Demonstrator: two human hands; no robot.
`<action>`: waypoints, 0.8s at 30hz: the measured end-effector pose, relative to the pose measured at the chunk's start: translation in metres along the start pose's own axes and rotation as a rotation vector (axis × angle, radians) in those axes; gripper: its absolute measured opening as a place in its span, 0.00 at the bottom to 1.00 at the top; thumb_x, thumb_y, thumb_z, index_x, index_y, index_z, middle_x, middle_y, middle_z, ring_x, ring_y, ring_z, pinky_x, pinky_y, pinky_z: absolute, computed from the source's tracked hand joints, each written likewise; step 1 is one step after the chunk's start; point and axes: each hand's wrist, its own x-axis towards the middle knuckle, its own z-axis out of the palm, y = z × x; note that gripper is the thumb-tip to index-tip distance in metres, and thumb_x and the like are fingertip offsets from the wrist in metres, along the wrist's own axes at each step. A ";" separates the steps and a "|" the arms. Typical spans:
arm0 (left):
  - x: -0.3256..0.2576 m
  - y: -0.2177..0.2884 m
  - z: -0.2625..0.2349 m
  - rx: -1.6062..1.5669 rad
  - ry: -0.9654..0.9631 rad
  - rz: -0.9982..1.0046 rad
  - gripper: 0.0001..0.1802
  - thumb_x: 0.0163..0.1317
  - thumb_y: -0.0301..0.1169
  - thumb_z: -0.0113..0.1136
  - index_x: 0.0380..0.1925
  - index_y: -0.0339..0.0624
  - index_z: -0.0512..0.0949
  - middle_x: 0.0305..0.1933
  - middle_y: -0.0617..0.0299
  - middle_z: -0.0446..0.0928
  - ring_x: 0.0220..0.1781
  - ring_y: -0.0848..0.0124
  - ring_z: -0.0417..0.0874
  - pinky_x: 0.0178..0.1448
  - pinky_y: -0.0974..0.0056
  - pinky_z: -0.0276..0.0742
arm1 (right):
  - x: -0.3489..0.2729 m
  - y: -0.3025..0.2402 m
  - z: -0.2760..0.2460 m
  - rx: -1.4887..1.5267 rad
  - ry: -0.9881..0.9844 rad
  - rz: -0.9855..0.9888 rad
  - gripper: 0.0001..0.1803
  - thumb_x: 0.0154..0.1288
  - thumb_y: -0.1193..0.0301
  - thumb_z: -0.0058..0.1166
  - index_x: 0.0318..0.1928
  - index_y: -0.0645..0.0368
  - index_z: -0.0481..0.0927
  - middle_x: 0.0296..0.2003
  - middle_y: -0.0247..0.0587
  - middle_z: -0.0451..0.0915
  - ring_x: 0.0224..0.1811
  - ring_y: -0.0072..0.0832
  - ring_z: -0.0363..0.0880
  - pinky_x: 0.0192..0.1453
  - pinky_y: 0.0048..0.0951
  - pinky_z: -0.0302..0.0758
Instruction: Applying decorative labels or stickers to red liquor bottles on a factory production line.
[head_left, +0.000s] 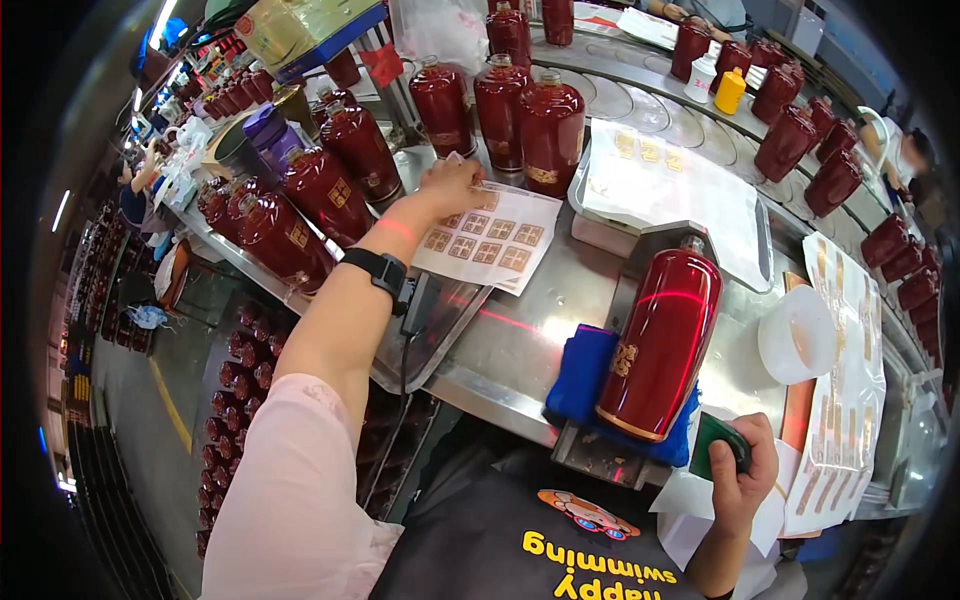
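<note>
My left hand is over the far left part of a white sheet of square gold stickers, its fingers curled together; what they pinch, if anything, is hidden. Low on the right, my right hand is closed round a dark green flat scraper. Between the hands a dark red glass bottle lies tilted on a blue cloth, neck away from me, with a gold mark low on its left side. A red light line crosses the bottle, the metal table and my left wrist.
Several red bottles stand beyond the sticker sheet, more to the left. A tray with a white sheet sits behind the lying bottle. At right are a white plastic tub and gold sticker strips. Behind runs a conveyor carrying bottles.
</note>
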 end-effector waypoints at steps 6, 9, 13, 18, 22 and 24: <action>0.015 -0.007 0.004 -0.036 0.136 0.093 0.16 0.58 0.49 0.64 0.38 0.52 0.84 0.44 0.56 0.83 0.54 0.52 0.77 0.60 0.48 0.69 | 0.005 -0.001 0.003 -0.003 -0.002 0.004 0.10 0.63 0.72 0.65 0.39 0.64 0.79 0.31 0.42 0.75 0.32 0.30 0.73 0.36 0.27 0.69; 0.007 -0.007 0.011 -0.103 0.280 0.143 0.14 0.60 0.47 0.63 0.37 0.51 0.83 0.40 0.55 0.83 0.49 0.51 0.80 0.56 0.49 0.71 | 0.004 0.000 0.004 -0.022 -0.032 -0.015 0.10 0.63 0.72 0.65 0.39 0.64 0.79 0.31 0.42 0.76 0.31 0.30 0.73 0.36 0.28 0.69; -0.003 -0.005 0.002 -0.191 0.348 0.120 0.12 0.62 0.43 0.60 0.37 0.50 0.85 0.43 0.52 0.82 0.51 0.49 0.78 0.58 0.46 0.69 | 0.002 -0.002 0.004 -0.014 -0.033 -0.007 0.10 0.63 0.73 0.64 0.39 0.65 0.79 0.31 0.42 0.76 0.31 0.30 0.73 0.36 0.28 0.70; -0.009 0.015 -0.016 0.038 0.563 0.335 0.11 0.61 0.39 0.60 0.33 0.43 0.83 0.42 0.50 0.81 0.51 0.48 0.76 0.61 0.48 0.69 | -0.003 -0.006 -0.004 0.055 -0.001 0.105 0.08 0.66 0.75 0.60 0.42 0.65 0.78 0.32 0.41 0.78 0.32 0.25 0.74 0.37 0.26 0.71; -0.096 0.137 -0.076 -0.385 0.272 0.607 0.08 0.63 0.34 0.60 0.31 0.40 0.79 0.49 0.54 0.78 0.55 0.53 0.72 0.67 0.53 0.63 | -0.005 0.005 -0.008 0.022 0.112 0.141 0.16 0.70 0.77 0.55 0.57 0.66 0.76 0.44 0.45 0.82 0.44 0.27 0.80 0.48 0.26 0.77; -0.127 0.187 -0.083 -0.600 0.072 0.796 0.07 0.64 0.32 0.59 0.33 0.40 0.78 0.53 0.54 0.77 0.57 0.55 0.70 0.66 0.54 0.62 | 0.004 0.009 -0.003 0.088 0.113 0.105 0.19 0.71 0.81 0.51 0.61 0.65 0.74 0.53 0.50 0.79 0.53 0.31 0.80 0.53 0.29 0.78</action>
